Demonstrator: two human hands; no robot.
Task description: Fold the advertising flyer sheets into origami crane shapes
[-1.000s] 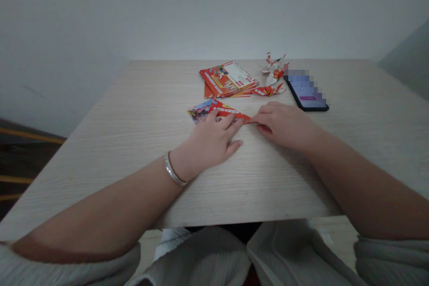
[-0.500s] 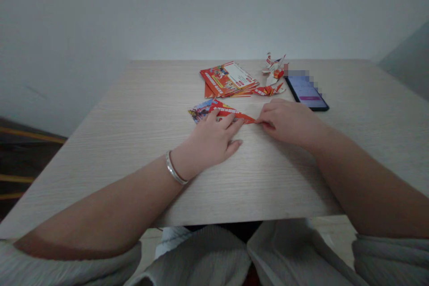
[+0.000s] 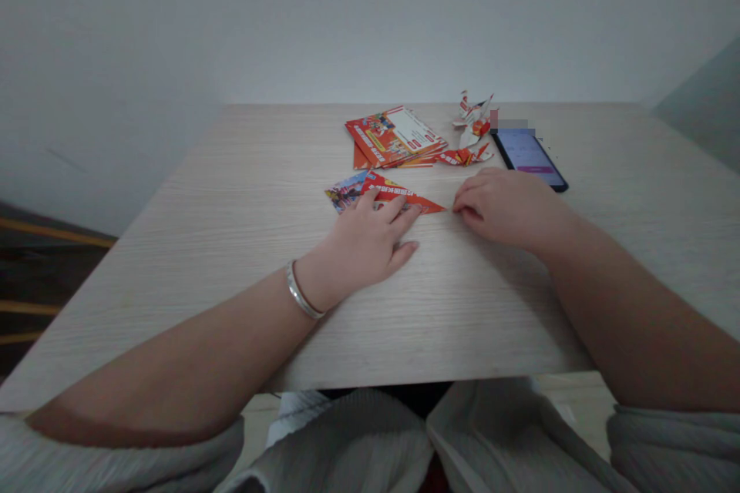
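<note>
A partly folded piece of printed paper, red with white lettering, lies flat on the table, tapering to a point at its right. A colourful blue-purple printed part shows at its left end. My left hand rests on the paper with fingers spread, pressing it down and covering its lower middle. Just right of the paper's tip is my right hand, its thumb and fingertips pressed together, a small gap away from the tip. Nothing shows between those fingers.
Behind the paper lies a stack of red and white printed leaflets. Beside it stand folded paper figures in the same print. A phone with its screen lit lies at the right. The pale wooden table meets the wall at the back.
My right hand has let go of the paper's pointed tip and moved slightly right, baring the tip. My left hand and the paper have stayed in place.
</note>
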